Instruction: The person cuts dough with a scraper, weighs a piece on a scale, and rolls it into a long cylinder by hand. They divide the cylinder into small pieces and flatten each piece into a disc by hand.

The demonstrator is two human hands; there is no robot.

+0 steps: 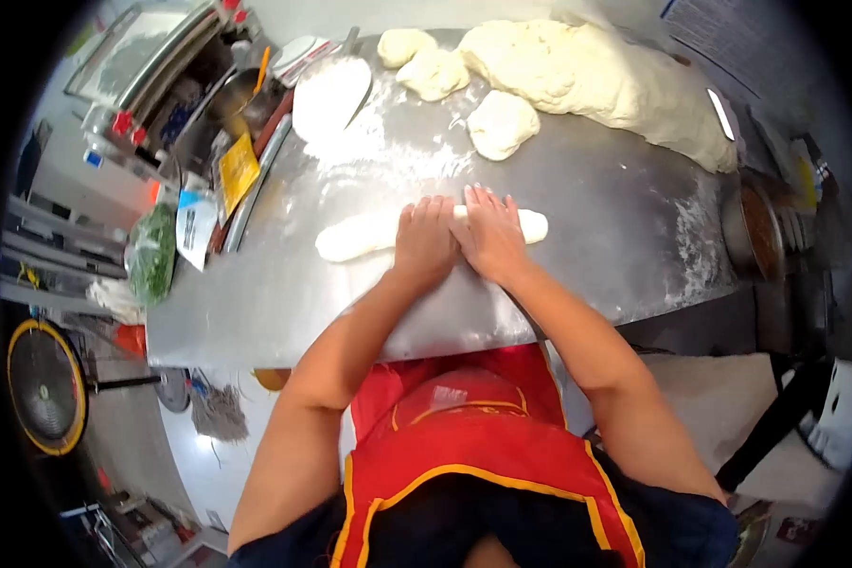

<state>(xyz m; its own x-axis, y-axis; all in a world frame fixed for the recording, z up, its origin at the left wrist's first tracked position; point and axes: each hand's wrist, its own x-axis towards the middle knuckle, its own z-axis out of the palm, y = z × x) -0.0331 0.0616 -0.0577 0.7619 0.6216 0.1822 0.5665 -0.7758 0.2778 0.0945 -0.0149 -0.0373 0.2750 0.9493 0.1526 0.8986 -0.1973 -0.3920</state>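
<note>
A pale log of dough [355,237] lies crosswise on the metal table, its two ends showing on either side of my hands. Both palms press on its middle, side by side with the thumbs close together. My left hand [427,239] rests flat on the dough, fingers stretched forward. Flat beside it, my right hand [489,232] covers the part nearer the right end. The dough under the palms is hidden. Farther back sit a loose lump of dough [503,125], two smaller lumps [433,74] and a large mass of dough [596,80].
The metal table [596,208] has flour scattered on it. A heap of white flour [331,99] is at the back left, near a yellow packet [239,170] and a bag of greens [151,254]. A pot [755,227] stands beyond the right edge; a fan [47,388] is low left.
</note>
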